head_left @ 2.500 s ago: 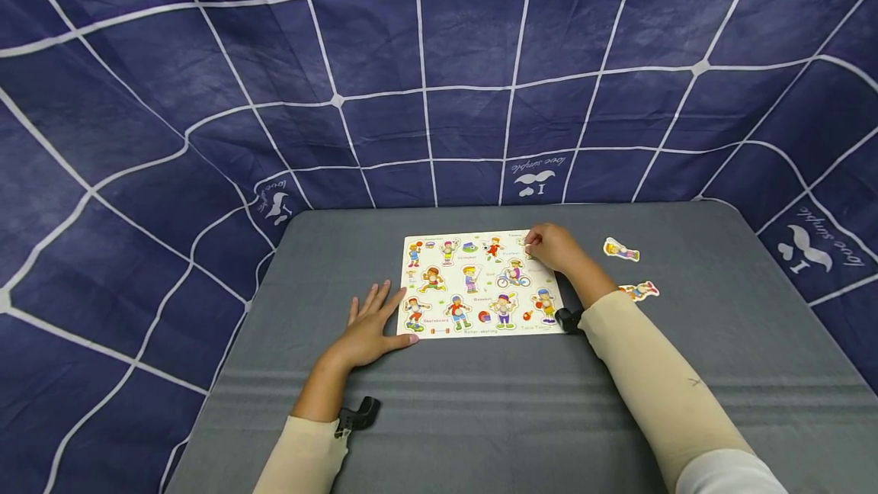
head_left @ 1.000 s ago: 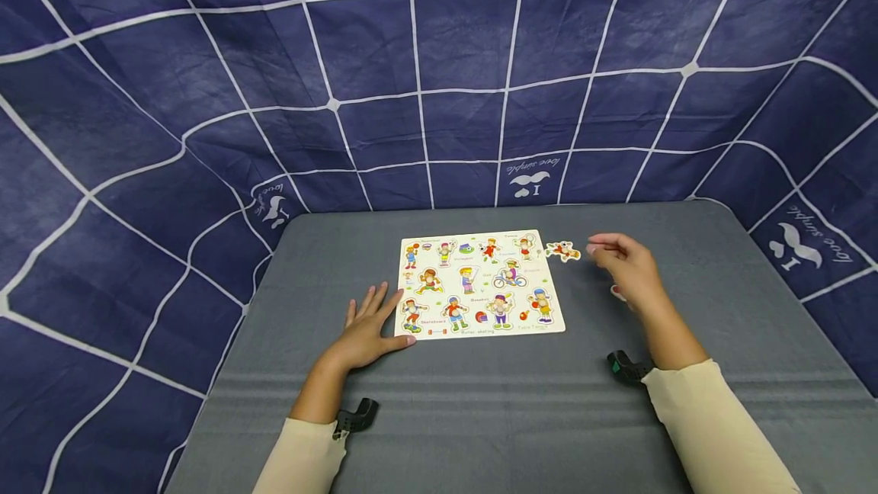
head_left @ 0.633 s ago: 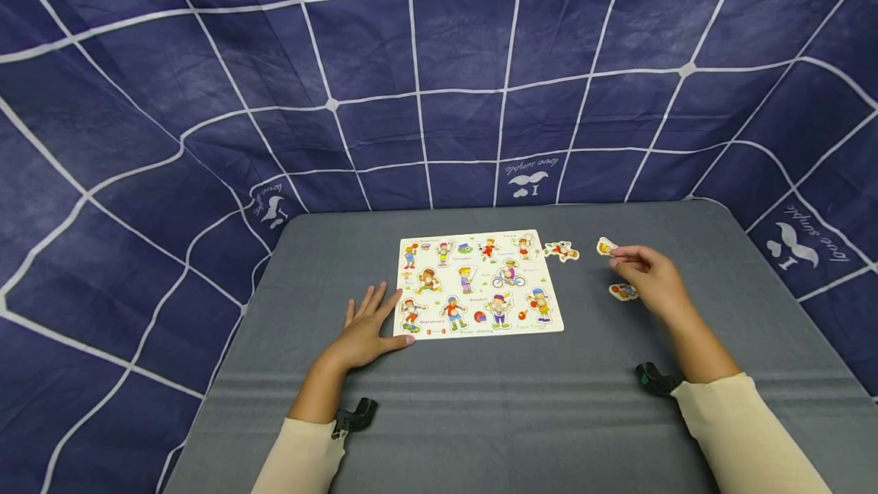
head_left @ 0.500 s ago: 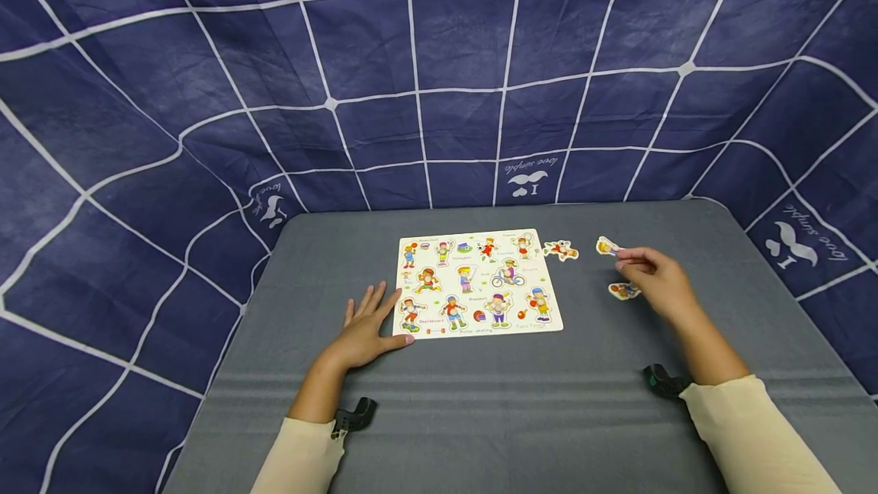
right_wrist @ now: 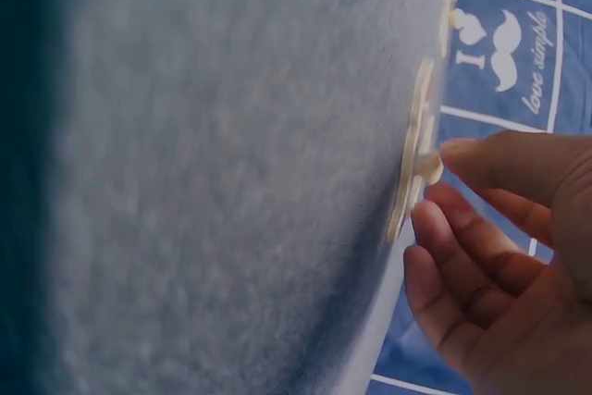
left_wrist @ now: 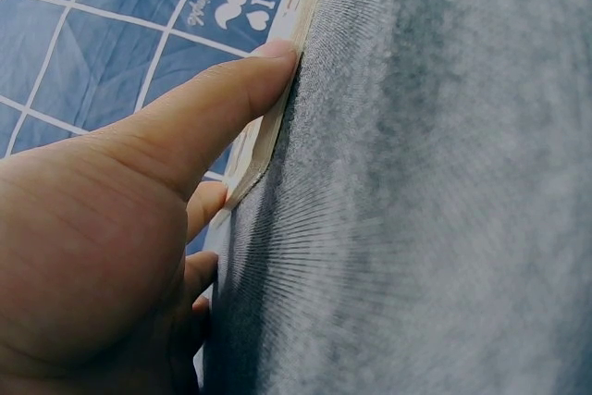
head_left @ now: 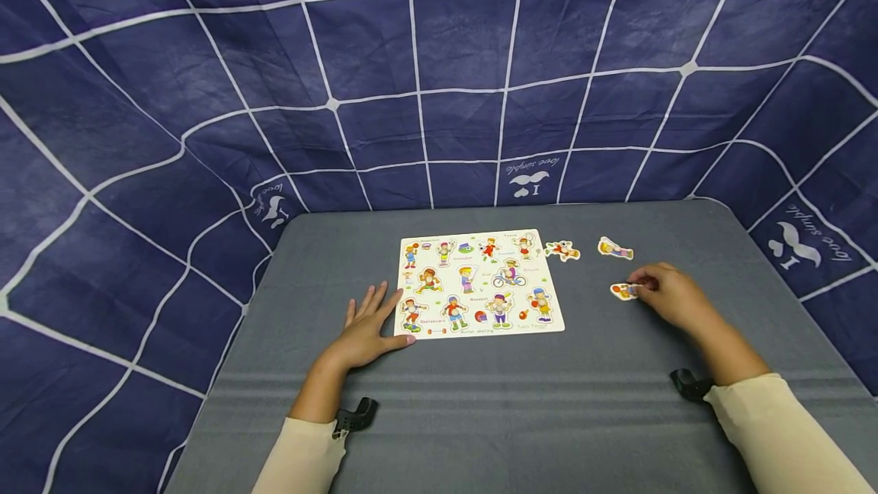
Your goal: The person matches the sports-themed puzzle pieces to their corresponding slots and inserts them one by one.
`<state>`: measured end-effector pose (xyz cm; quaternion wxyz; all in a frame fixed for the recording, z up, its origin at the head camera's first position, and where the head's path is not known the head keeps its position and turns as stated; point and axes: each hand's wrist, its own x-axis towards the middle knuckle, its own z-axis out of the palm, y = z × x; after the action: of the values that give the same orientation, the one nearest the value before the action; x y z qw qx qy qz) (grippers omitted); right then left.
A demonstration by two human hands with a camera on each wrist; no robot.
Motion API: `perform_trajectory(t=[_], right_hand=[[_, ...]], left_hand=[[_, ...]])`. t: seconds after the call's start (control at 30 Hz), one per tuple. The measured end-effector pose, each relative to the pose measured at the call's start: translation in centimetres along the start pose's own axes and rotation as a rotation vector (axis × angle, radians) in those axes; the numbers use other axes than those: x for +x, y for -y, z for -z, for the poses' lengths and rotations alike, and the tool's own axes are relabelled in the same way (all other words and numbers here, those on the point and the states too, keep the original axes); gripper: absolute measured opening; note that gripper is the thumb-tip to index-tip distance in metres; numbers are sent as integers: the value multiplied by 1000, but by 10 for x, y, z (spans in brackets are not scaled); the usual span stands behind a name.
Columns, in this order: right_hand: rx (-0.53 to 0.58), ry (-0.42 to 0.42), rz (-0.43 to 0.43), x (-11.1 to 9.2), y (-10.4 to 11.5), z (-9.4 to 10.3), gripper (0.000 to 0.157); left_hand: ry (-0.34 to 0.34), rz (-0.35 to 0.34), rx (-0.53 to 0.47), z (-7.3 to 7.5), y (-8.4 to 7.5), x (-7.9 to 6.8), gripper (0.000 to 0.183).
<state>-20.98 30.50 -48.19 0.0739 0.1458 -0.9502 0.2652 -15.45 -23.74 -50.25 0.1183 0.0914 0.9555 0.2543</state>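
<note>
A wooden peg puzzle board (head_left: 480, 299) printed with children playing sports lies on the grey table. My left hand (head_left: 366, 334) is spread at its near left corner, with the thumb (left_wrist: 268, 57) resting on the edge in the left wrist view. To the board's right, my right hand (head_left: 668, 297) pinches the small knob (right_wrist: 428, 167) of a figure-shaped puzzle piece (head_left: 621, 291) lying on the cloth; the fingers cover part of it. A second puzzle piece (head_left: 616, 248) in purple and yellow lies just beyond. A third puzzle piece (head_left: 562, 251) in red sits at the board's right edge.
Grey cloth covers the table (head_left: 480, 402). A blue curtain (head_left: 466, 128) with a white grid hangs behind it and along both sides. Each wrist wears a black camera mount.
My right hand left the board's upper right corner, where the red piece now lies outside the edge. It touched the purple piece, then moved down to the nearer one. The left hand stayed.
</note>
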Motion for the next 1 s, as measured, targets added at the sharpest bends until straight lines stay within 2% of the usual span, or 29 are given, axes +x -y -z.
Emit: perform_trajectory(t=[0.23,0.57,0.73,1.0], right_hand=[[-52,25,85,0,-6,1,13],[-67,30,81,0,0,2,14],[-54,43,60,4,10,1,11],[11,2,84,11,28,-6,6]], left_hand=[[3,1,12,0,-2,0,99],[3,-2,-4,0,-3,0,99],[0,1,-6,1,-3,0,99],[-3,0,-4,0,-1,-1,99]])
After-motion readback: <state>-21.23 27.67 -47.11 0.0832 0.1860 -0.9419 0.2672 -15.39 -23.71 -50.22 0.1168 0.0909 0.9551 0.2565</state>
